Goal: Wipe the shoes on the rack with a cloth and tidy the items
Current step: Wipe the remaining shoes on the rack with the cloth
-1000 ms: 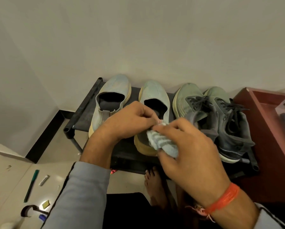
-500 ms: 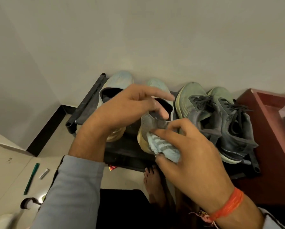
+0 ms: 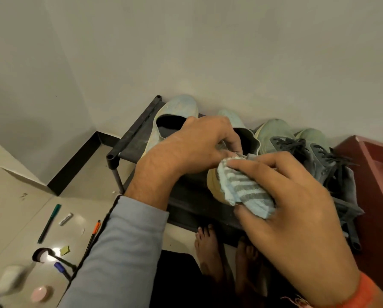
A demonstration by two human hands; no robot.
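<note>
A black shoe rack (image 3: 130,138) stands against the wall. On it sit two light blue slip-on shoes, the left one (image 3: 177,107) flat and the second one (image 3: 232,117) partly hidden by my hands. My left hand (image 3: 195,147) grips the heel collar of that second shoe. My right hand (image 3: 297,207) holds a folded blue-and-grey striped cloth (image 3: 243,187) against the shoe's heel. A pair of green and dark grey laced sneakers (image 3: 297,147) lies to the right.
A dark red cabinet (image 3: 373,174) borders the rack on the right. On the floor at left lie a green pen (image 3: 50,221), an orange-tipped pen (image 3: 94,232), a small white stick (image 3: 65,218), a pink disc (image 3: 40,293) and other small items. My bare feet (image 3: 210,252) stand below the rack.
My left hand let go of the cloth, reached forward and took hold of the second blue shoe's heel collar. My right hand kept the cloth and brought it against the heel.
</note>
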